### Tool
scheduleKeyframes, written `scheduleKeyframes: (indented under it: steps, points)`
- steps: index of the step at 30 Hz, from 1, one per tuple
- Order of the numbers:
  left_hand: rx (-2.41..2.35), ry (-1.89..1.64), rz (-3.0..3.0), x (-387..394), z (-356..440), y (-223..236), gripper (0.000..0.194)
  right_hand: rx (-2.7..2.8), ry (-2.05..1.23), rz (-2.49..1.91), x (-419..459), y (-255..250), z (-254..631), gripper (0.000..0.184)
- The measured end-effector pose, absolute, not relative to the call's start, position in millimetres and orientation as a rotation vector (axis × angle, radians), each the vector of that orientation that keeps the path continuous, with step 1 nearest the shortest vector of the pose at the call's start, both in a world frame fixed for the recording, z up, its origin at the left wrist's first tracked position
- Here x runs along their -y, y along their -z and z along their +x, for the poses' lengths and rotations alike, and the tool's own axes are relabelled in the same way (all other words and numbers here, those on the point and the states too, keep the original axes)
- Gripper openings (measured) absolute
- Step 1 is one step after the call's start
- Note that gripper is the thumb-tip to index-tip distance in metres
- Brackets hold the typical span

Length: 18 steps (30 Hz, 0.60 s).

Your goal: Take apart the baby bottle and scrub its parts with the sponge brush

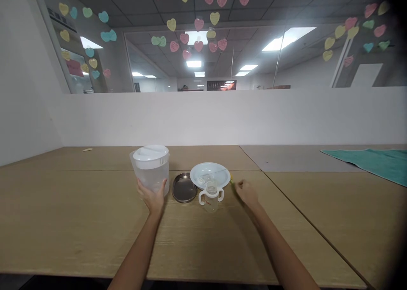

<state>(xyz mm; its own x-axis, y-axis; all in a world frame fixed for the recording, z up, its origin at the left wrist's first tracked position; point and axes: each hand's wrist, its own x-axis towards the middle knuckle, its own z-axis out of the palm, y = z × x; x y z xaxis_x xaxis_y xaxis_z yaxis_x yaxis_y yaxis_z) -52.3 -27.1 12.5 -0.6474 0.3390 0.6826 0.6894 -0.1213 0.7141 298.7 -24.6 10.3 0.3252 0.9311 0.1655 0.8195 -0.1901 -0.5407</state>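
Note:
My left hand (152, 199) is wrapped round the front of a clear plastic pitcher (148, 177) with a white lid, which stands upright. A shallow dark metal dish (184, 189) lies just right of the pitcher. Beside it is a pale blue-white bowl (197, 169) with clear pieces inside, hard to make out. In front of the bowl stands a clear baby bottle (210, 203) with two white handles and an uncovered top. At the bowl's right side, my right hand (246, 191) has its fingers closed, slightly blurred, by a small yellow-green item (232, 179).
A teal cloth (375, 160) lies at the far right of the wooden table (203, 243). Seams run between the table panels. A small pale scrap (87, 149) is at the back left. Behind is a white wall (203, 118) below a window with heart-shaped notes.

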Motion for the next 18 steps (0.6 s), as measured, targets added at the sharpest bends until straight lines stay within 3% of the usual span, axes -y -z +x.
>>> scheduleKeyframes:
  steps: [6, 10, 12, 15, 18]
  points:
    - [1.923, 1.853, -1.130, 24.7, -53.6, -11.8, 0.109, 1.754, -0.173, -2.134, 23.1, -0.5, 284.8, 0.026]
    - [1.840, 1.757, -1.076, 41.2, -43.7, -21.6, 0.106, 1.638, -0.189, -2.176, 28.0, -7.4, 289.7, 0.028]
    - [1.594, 1.716, -1.254, 50.8, -31.4, -30.2, 0.090, 1.529, -0.205, -2.181, 30.4, -11.9, 294.4, 0.029]
    - [1.348, 1.498, -1.917, 52.3, -2.8, -44.6, 0.037, 1.374, -0.238, -2.135, 32.7, -17.6, 301.8, 0.031]
    - [1.257, 1.187, -2.464, 33.4, 30.1, -54.9, 0.032, 1.176, -0.218, -2.024, 33.7, -23.2, 305.0, 0.038]
